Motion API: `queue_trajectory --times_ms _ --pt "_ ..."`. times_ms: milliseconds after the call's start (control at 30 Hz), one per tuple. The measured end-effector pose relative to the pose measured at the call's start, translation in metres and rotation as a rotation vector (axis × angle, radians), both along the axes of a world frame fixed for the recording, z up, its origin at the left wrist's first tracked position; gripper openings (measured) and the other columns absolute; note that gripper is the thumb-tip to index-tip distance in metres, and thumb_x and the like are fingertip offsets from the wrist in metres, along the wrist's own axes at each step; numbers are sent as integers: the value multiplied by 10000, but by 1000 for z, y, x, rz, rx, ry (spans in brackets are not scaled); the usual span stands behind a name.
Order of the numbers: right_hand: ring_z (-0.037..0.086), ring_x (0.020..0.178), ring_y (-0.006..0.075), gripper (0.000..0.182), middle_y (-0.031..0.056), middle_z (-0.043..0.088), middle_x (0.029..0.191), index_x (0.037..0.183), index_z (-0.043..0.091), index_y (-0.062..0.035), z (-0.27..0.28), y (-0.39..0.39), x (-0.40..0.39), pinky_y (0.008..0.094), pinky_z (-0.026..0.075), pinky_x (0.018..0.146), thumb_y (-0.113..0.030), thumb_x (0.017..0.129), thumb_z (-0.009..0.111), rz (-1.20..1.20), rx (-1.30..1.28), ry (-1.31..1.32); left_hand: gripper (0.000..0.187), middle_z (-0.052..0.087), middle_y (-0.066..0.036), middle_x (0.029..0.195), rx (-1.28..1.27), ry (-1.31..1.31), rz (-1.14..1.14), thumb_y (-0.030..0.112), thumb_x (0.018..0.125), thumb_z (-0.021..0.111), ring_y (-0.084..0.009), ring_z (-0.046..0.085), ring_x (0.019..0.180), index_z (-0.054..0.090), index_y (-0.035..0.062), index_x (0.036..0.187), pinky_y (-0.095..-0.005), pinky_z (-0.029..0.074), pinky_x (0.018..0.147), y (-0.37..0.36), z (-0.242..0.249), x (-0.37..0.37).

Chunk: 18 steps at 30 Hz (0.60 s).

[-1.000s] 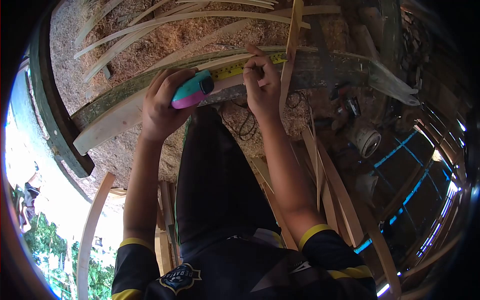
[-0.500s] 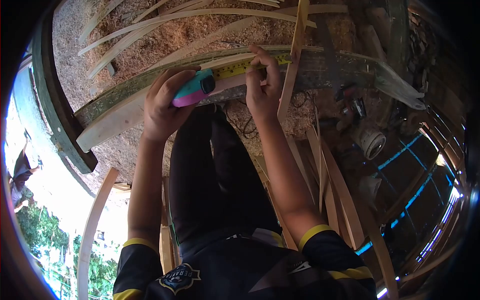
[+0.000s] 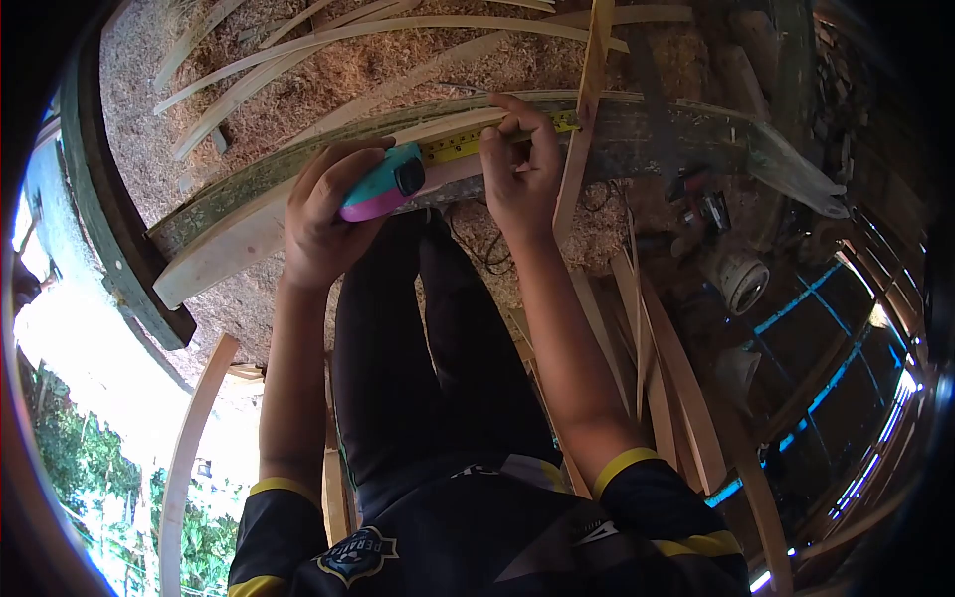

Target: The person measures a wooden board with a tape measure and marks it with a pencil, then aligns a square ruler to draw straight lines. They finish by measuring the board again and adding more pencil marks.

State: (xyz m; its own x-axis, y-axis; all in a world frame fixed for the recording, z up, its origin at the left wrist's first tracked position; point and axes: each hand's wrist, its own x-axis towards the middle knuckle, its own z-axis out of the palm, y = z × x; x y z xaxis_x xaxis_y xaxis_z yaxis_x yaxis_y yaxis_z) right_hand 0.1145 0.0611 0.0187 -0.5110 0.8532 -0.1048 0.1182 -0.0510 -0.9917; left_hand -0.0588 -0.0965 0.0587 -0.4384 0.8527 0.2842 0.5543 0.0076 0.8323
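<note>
My left hand (image 3: 323,214) is wrapped round a teal and pink tape measure (image 3: 373,189). Its yellow blade (image 3: 453,146) is drawn out to the right along a pale wooden board (image 3: 229,249). At the blade, my right hand (image 3: 525,174) has its fingers curled, and the index finger reaches over the far edge. The blade shows again beyond this hand and stops by an upright wooden strip (image 3: 582,139). My right palm hides part of the blade. A weathered beam (image 3: 657,139) runs along behind the board.
Thin curved wooden strips (image 3: 398,25) lie on the shavings-covered ground. A dark timber (image 3: 99,214) crosses at the left. More planks (image 3: 686,388) lean beside my right arm. A power tool (image 3: 708,209) and a white container (image 3: 744,284) are at the right.
The tape measure and my left hand have shifted very slightly left and down. My right hand has moved a little left along the blade, its index finger still bent over it.
</note>
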Motion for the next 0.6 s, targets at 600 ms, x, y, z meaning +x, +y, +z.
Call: queue_trajectory --times_ms 600 --pt "407 616 -19 126 107 741 1318 1069 590 -70 5 6 0 212 377 543 -20 1039 701 71 17 -19 600 779 -178 1233 -20 -22 3 -2 791 896 -384 766 1072 644 76 1329 -455 599 904 -2 3 -2"
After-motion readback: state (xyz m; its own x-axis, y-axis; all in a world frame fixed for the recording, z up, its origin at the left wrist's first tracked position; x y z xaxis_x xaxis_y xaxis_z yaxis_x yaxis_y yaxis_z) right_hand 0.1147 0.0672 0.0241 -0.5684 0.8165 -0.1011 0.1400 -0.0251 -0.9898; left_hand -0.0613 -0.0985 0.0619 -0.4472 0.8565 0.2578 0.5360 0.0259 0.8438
